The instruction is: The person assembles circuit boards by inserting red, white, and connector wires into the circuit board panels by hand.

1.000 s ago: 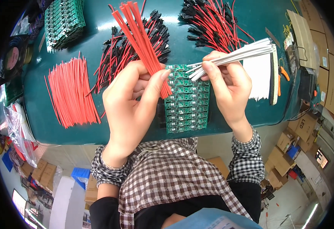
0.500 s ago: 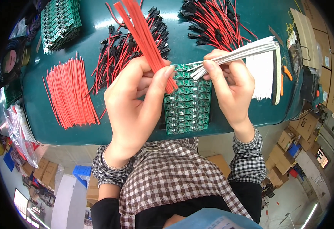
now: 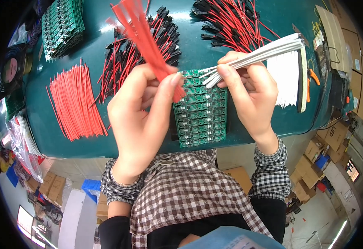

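Between thumb and fingers, my left hand [image 3: 142,112] pinches a bundle of red wires [image 3: 148,43] that slants up to the left and is smeared by motion. My right hand [image 3: 250,89] grips a thinner bundle of white wires [image 3: 268,50], its near ends pointing left over the board. Below and between both hands lies a green circuit board panel [image 3: 201,118] with rows of small parts. Left of my left hand rests a pile of loose red wires [image 3: 77,103]. Right of my right hand is a stack of white wires [image 3: 285,79].
Red wires with black connectors [image 3: 138,54] lie behind my left hand, and a second such pile [image 3: 231,23] sits at the back. Stacked green boards [image 3: 63,27] stand at the far left. Orange-handled pliers [image 3: 314,78] lie at the right edge of the green table [image 3: 86,147].
My left hand has shifted slightly left with the red wires, which now look blurred. The right hand and its white wires have hardly moved.
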Motion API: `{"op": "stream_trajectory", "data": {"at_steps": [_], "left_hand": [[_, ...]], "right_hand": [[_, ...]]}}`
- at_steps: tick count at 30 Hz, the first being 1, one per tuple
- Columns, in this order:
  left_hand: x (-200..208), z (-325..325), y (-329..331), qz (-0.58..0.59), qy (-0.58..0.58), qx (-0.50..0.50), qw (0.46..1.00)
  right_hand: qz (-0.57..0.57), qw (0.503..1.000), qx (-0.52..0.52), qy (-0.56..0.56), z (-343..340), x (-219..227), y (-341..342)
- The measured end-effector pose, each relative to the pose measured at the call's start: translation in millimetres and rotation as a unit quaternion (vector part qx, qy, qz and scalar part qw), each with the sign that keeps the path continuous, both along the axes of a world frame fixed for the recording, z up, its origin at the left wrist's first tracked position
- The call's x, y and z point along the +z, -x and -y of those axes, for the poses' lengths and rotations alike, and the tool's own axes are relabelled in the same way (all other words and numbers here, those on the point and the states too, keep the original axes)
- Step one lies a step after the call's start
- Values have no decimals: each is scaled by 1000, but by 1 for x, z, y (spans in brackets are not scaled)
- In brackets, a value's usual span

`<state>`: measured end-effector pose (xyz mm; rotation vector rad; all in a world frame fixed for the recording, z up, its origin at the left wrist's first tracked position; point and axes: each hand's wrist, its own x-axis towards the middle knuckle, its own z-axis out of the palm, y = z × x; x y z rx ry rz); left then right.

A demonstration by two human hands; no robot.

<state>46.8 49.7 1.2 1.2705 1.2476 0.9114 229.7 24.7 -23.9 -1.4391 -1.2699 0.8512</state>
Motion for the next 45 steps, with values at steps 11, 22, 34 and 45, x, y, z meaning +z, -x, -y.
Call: {"op": "stream_trajectory", "data": {"at_steps": [11,22,34,45], "left_hand": [[0,-2,-1,7,50,3,999],[-4,-1,-2,12,10,2,1000],[-14,-7,-14,0,-36,-9,999],[-14,-9,-19,-57,-64,-12,996]], "right_hand": [[-38,999,-15,19,5,-1,-2],[34,999,-8,-10,2,-3,0],[123,992,30,7,-8,8,0],[106,994,36,3,-8,8,-1]]}}
